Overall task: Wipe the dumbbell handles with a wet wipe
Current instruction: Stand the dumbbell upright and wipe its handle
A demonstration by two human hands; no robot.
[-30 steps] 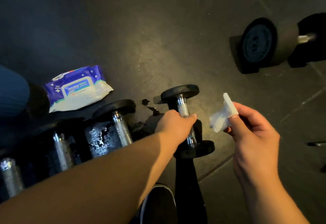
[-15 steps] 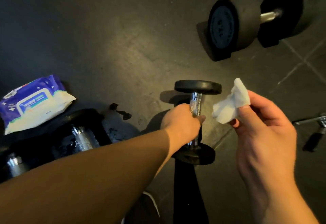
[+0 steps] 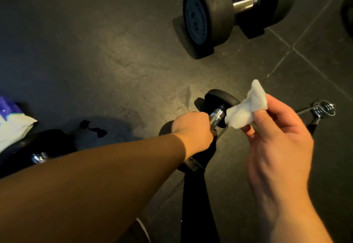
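Note:
My left hand (image 3: 193,130) grips the chrome handle of a small black dumbbell (image 3: 219,101), which is tilted with its far head up and to the right. My right hand (image 3: 277,139) pinches a crumpled white wet wipe (image 3: 246,107) just right of the handle's bare upper end; the wipe's lower edge is at the chrome. The dumbbell's near head is mostly hidden under my left wrist. Another small dumbbell (image 3: 40,156) lies in shadow at the lower left.
A large black dumbbell (image 3: 208,21) rests on the dark rubber floor at the top right. The wet wipe pack (image 3: 13,124) lies at the left edge. A metal cable clip (image 3: 322,109) lies to the right. My dark trouser leg (image 3: 198,204) is below.
The dumbbell in my left hand has tilted so its far head points up and right. My right hand has brought the wipe closer to the handle. The view has shifted to the right.

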